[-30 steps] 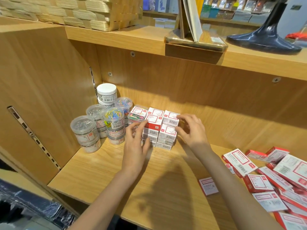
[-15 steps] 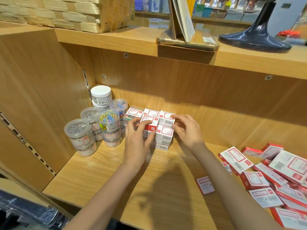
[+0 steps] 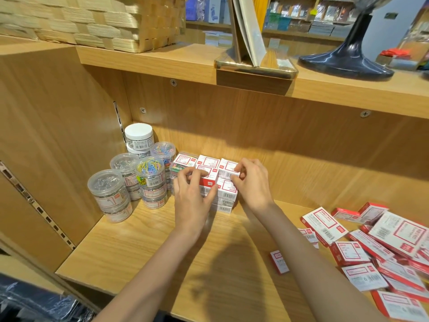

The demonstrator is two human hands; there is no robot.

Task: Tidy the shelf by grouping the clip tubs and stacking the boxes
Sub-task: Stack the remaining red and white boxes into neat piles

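Several clear clip tubs (image 3: 148, 177) stand stacked in the shelf's back left corner, one with a white lid (image 3: 138, 133) at the rear. Right of them sits a block of stacked small red-and-white boxes (image 3: 225, 196). My left hand (image 3: 192, 196) grips the front left box of the block's top layer (image 3: 206, 175) with curled fingers. My right hand (image 3: 251, 182) pinches the box on the top right (image 3: 228, 169). A loose heap of larger red-and-white boxes (image 3: 383, 247) lies at the right of the shelf board.
One small box (image 3: 279, 262) lies alone on the wooden shelf board (image 3: 139, 252) between the block and the heap. Above, the upper shelf (image 3: 162, 63) carries a woven basket (image 3: 92, 22), a gold stand and a dark lamp base (image 3: 343, 61).
Both hands have closed in on the top layer of the box block, the left hand moving up onto the front left box. The camera has shifted slightly, so the scene sits further left.
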